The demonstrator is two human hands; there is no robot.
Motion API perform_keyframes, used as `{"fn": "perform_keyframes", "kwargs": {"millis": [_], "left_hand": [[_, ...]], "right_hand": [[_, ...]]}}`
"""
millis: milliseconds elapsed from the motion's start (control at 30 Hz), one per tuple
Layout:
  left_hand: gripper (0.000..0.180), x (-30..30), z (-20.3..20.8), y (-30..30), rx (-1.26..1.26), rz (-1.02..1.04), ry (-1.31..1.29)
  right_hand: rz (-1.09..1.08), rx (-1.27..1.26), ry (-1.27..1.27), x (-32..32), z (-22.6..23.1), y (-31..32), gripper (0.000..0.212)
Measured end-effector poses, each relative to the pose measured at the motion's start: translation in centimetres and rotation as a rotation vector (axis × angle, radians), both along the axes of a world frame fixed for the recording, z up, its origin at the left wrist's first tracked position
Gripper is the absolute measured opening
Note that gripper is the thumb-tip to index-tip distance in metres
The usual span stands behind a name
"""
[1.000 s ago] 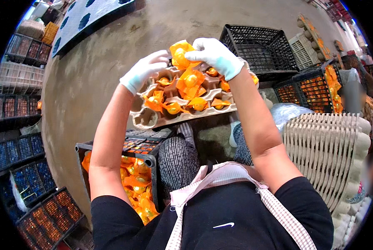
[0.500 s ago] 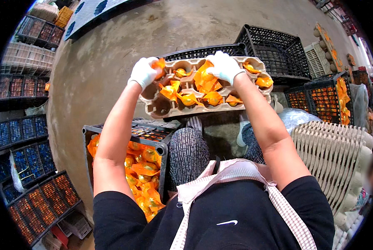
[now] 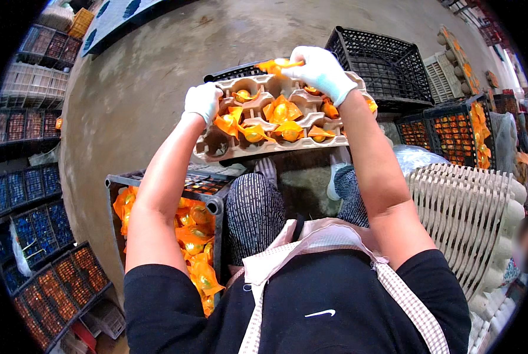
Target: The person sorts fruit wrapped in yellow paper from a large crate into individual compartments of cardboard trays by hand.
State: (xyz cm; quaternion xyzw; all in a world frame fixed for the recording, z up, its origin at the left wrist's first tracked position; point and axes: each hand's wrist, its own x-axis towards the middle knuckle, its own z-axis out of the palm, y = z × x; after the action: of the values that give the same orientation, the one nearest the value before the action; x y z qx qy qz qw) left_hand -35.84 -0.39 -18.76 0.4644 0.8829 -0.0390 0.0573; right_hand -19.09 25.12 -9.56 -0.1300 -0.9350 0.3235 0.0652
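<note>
A brown moulded-pulp tray with rows of cups lies in front of me on a black crate. Several cups hold round pieces in orange film, such as the wrapped piece in the middle. My right hand, in a white glove, pinches an orange film wrapper above the far row; whether a round piece is inside, I cannot tell. At the tray's far left corner, my gloved left hand has its fingers curled. What they grip is hidden. Some cups at the left end and in the far row look empty.
A black crate of orange-wrapped pieces stands by my left leg. An open black crate is beyond the tray at right. Stacked pulp trays stand at my right, filled crates along the left. A blurred person shows at far right.
My right hand has risen away from the tray's middle with the orange wrapper. The orange piece seen at my left fingers no longer shows. The view has shifted slightly.
</note>
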Motion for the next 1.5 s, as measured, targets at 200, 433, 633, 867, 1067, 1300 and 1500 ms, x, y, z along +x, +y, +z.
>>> {"fn": "perform_keyframes", "kwargs": {"millis": [200,433,633,867,1067,1300,1500], "left_hand": [[0.017,-0.5,2.4,-1.8,0.119,-0.015,-0.085],[0.046,4.3,8.0,-3.7,0.248,-0.318,-0.232],[0.043,7.9,6.8,-1.1,-0.26,-0.438,-0.047],[0.027,5.4,5.1,-4.8,0.132,-0.361,-0.189],[0.041,1.9,7.7,-8.3,0.917,0.638,-1.122],[0.036,1.6,4.6,-9.5,0.245,0.094,-0.245],[0.023,1.2,3.5,-6.8,-0.08,0.004,-0.062]], "right_hand": [[0.055,0.323,-0.162,-1.6,-1.5,-1.2,0.025],[0.0,0.451,-0.26,-3.6,-9.8,-4.0,0.023],[0.167,0.261,-0.341,-3.7,-6.0,-2.2,0.022],[0.505,0.523,-0.378,1.3,-3.9,-1.9,0.019],[0.394,0.508,-0.347,4.2,-5.8,-2.7,0.038],[0.102,0.349,-0.413,2.1,-6.8,-4.3,0.03],[-0.033,0.12,-0.226,1.8,-9.3,-2.8,0.026]]}}
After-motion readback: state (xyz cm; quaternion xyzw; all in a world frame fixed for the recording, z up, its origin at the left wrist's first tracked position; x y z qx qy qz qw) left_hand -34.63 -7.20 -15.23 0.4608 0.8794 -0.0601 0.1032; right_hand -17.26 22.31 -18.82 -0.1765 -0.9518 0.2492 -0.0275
